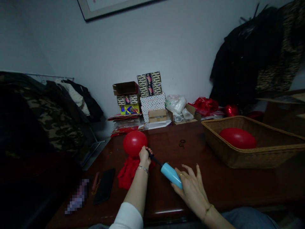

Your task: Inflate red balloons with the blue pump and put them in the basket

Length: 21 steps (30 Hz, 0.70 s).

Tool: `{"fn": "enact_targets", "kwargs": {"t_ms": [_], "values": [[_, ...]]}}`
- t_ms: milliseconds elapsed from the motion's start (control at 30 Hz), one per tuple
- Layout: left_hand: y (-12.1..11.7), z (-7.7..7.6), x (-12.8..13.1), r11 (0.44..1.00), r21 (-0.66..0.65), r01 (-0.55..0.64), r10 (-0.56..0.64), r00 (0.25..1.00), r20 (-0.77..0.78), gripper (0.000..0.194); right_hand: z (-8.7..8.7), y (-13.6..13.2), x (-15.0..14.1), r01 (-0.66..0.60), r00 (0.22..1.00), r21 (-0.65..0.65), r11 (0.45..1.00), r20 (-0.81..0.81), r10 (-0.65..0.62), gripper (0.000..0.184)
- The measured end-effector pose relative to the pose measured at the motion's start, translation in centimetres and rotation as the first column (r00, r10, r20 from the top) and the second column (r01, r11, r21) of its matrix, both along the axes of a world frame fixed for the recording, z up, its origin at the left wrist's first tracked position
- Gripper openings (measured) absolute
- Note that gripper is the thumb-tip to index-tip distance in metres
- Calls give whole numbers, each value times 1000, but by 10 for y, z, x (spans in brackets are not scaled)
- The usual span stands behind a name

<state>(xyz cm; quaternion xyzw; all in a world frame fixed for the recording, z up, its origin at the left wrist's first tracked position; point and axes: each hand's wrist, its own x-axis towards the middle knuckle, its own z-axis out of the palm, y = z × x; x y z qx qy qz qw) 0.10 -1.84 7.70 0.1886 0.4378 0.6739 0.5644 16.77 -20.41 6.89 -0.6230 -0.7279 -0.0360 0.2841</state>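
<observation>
My left hand [144,156] is closed around the neck of a small inflated red balloon [134,143], pinching it onto the black nozzle of a light blue hand pump [170,174]. Over the pump's rear end rests my right hand [191,187], its palm against the pump and its fingers spread. A heap of flat red balloons [128,173] lies on the dark wooden table [228,184] just under my left wrist.
A wicker basket [247,156] at the right holds one inflated red balloon [237,137]. A black phone [104,189] lies at the left. Stacked boxes [150,97], bags and red wrappings line the wall. Clothes hang on both sides.
</observation>
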Motion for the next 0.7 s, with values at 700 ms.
{"fn": "enact_targets", "kwargs": {"t_ms": [700], "values": [[-5, -9, 18, 997, -46, 64, -66, 997, -41, 21, -2, 26, -21, 28, 1000, 31, 999, 7, -29, 46]]}}
